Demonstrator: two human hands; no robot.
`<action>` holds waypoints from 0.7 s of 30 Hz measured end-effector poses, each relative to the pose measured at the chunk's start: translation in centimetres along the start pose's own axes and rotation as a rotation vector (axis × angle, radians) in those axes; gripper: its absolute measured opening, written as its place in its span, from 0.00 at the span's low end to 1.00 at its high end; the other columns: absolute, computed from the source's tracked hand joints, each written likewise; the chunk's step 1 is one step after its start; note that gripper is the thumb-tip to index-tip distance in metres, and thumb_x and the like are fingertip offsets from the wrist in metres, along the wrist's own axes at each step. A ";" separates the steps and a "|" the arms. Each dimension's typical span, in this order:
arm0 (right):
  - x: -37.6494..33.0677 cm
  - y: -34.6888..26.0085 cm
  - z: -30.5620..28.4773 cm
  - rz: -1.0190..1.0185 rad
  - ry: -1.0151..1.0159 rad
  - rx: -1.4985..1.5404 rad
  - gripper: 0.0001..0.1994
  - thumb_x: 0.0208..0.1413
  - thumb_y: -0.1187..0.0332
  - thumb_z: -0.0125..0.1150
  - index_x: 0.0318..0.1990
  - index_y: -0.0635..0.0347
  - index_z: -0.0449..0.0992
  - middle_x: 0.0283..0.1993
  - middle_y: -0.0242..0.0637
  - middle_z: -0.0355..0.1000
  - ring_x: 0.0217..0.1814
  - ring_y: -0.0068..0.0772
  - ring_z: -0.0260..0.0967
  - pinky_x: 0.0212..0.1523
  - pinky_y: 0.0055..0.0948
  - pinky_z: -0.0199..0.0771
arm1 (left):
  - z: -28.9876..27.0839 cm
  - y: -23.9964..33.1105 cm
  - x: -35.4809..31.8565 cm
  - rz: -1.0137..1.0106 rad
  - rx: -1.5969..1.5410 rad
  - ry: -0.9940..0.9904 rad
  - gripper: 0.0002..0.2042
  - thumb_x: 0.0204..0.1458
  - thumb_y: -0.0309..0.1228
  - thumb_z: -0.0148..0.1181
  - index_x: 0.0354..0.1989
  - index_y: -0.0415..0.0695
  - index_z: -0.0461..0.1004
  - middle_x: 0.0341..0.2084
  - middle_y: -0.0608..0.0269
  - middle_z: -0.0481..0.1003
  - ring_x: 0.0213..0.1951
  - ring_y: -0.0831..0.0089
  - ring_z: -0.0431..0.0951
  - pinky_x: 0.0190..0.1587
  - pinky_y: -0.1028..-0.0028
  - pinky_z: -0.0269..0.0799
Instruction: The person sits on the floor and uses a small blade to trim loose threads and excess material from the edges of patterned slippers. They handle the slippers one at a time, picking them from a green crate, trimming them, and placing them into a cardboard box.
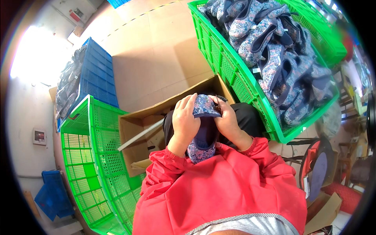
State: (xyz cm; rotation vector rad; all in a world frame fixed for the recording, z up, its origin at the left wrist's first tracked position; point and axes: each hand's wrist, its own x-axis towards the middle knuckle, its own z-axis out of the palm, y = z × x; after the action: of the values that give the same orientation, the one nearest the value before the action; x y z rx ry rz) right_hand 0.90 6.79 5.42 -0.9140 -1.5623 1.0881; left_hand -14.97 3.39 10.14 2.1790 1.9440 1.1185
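A floral blue-and-pink slipper (201, 154) with a dark lining is held over my lap, its opening facing up. One rounded floral end lies near my red smock (227, 188), the other points away from me. My left hand (185, 120) is closed on the left side of the far end. My right hand (228, 122) grips the same end from the right, its thumb and fingers along the edge. The undersides of both grips are hidden. Beyond and beneath my hands is an open cardboard box (135, 116) with a pale stick (141, 134) leaning across it.
At the right stands a green crate (235, 80) heaped with similar floral slippers (270, 58). Another green crate (111, 160), on its side, is at the left. Behind it a blue crate (98, 72) holds more slippers. A black-framed chair (313, 168) is close on my right.
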 end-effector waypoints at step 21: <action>-0.1 0.5 -4.5 0.370 -0.806 0.243 0.04 0.52 0.80 0.59 0.35 0.65 0.76 0.29 0.26 0.72 0.31 0.20 0.66 0.35 0.24 0.68 | -2.4 -2.3 -3.8 -0.131 -0.438 -0.515 0.08 0.47 0.20 0.62 0.37 0.39 0.79 0.29 0.60 0.77 0.33 0.64 0.78 0.38 0.67 0.73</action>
State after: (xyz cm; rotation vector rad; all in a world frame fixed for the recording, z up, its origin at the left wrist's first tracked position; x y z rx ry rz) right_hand 5.30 7.81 5.39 -0.6316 -1.8588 2.0398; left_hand -18.04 -0.50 9.04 1.8373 1.4377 0.7664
